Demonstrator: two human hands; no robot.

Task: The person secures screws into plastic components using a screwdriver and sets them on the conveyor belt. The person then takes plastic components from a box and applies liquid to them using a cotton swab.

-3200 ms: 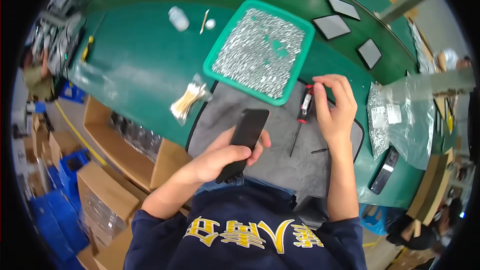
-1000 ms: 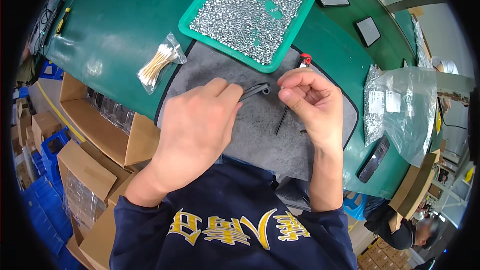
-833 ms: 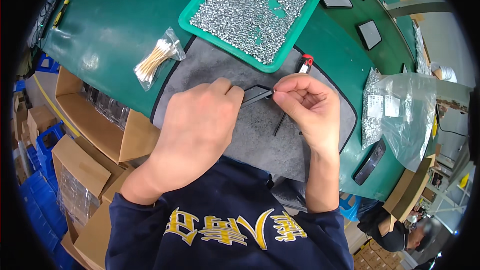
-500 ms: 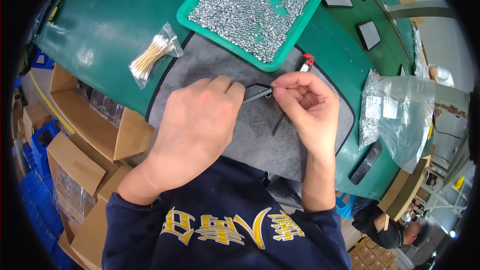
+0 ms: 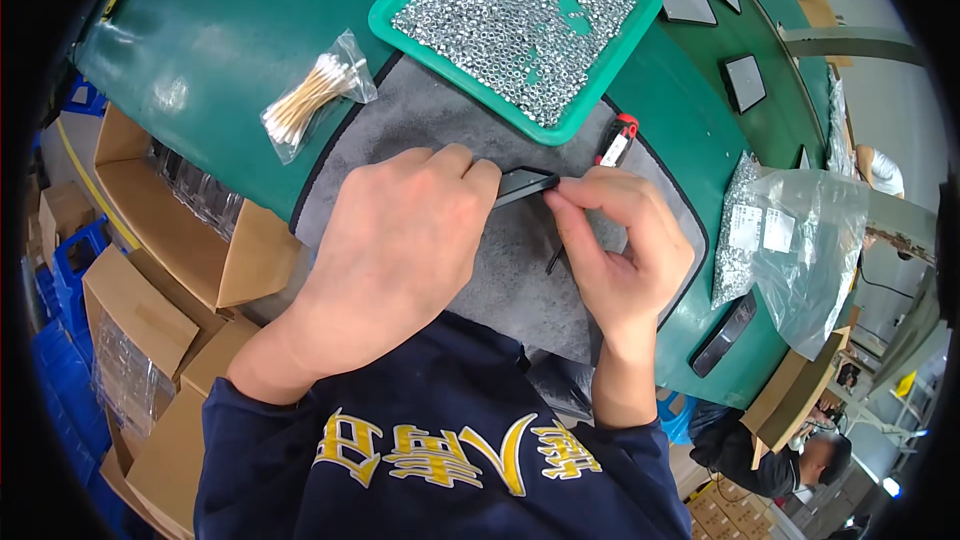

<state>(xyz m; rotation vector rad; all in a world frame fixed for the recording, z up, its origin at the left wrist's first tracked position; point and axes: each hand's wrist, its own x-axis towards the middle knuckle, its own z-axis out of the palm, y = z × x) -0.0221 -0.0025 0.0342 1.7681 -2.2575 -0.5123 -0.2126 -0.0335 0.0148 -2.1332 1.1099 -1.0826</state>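
Observation:
My left hand (image 5: 405, 225), palm down, is closed around a dark flat panel (image 5: 522, 184) with a grey face, and its fingers hide most of it. Thumb and forefinger of my right hand (image 5: 635, 250) pinch together against the panel's right corner; whether a small part sits between them is hidden. Both hands are above a grey cloth mat (image 5: 500, 300). A thin dark rod (image 5: 554, 258) shows beside the right thumb, partly covered by the hand. Past the right hand lies a red-and-black handled tool (image 5: 617, 140) with a white label.
A green tray (image 5: 548, 130) of small metal nuts (image 5: 510, 25) overlaps the mat's far edge. Cotton swabs (image 5: 312, 100) in a clear bag lie left. To the right are a bag of metal parts (image 5: 738, 230) and a black oblong object (image 5: 724, 336). Open cardboard boxes (image 5: 175, 210) flank the table.
The panel has tilted, and its pale edge no longer faces up. My right hand's fingers have drawn into a tighter pinch at its corner. The whole view has shifted slightly.

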